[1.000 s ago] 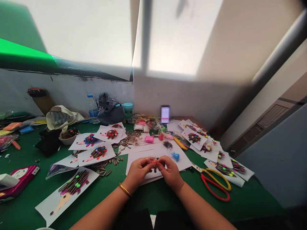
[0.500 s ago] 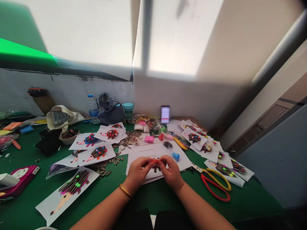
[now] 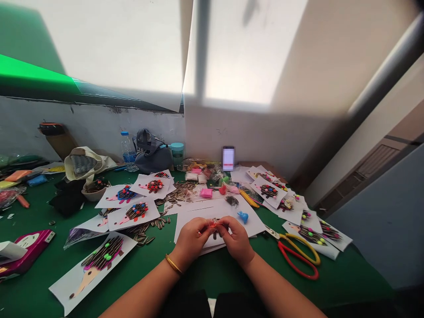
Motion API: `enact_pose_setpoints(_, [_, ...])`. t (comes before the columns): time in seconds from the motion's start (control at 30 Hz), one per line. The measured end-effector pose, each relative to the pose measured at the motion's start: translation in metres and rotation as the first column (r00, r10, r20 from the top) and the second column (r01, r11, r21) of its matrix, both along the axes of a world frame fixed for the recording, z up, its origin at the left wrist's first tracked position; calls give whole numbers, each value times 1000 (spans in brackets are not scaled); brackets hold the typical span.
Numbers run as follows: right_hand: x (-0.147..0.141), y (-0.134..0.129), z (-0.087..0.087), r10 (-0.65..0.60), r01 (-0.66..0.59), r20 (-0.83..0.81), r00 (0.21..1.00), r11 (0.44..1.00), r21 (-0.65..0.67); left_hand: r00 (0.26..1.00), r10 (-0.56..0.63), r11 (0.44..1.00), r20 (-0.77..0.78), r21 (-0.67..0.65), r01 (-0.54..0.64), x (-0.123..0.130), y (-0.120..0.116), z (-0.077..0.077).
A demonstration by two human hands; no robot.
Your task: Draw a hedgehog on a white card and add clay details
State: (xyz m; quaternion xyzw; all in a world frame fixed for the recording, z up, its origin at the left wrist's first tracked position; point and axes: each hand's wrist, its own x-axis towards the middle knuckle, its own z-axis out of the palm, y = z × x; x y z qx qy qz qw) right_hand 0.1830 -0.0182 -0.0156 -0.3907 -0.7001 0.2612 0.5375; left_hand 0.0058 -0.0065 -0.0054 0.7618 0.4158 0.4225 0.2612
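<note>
A small orange-red piece (image 3: 213,225) is sitting between your left hand (image 3: 192,237) and right hand (image 3: 236,240), whose closed fingertips are pinching it above white paper sheets (image 3: 186,225). Striped brown seeds (image 3: 180,191) are lying nearby on the green tabletop (image 3: 351,282); a pale wall (image 3: 203,132) is rising behind.

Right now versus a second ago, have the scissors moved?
No. Against the green table, the scissors keep their place, tips still by the white paper's right corner; no direction to give.
</note>
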Motion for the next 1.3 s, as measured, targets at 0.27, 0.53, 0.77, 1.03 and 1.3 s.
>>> enact_pose_setpoints(0.27, [2,0,1,6,-7,-31,1000,1000,-8,984,-30,998,177,-50,39,0,-3,1])
enact_pose_setpoints(0.53, [5,3,-3,3,-3,18,1000,1000,18,944,23,949,328,-305,83,-4,6,6])
enact_pose_setpoints(0.77, [5,6,3,-3,3,8,1000,1000,17,941,4,923,337,-363,127,-2,10,12])
enact_pose_setpoints(1.03, [17,28,21,62,-71,162,985,996,50,920,83,911,382,-404,86,0,22,12])
enact_pose_setpoints(1.3, [2,25,18,20,-32,145,989,996,84,924,41,920,381,-376,114,1,13,11])
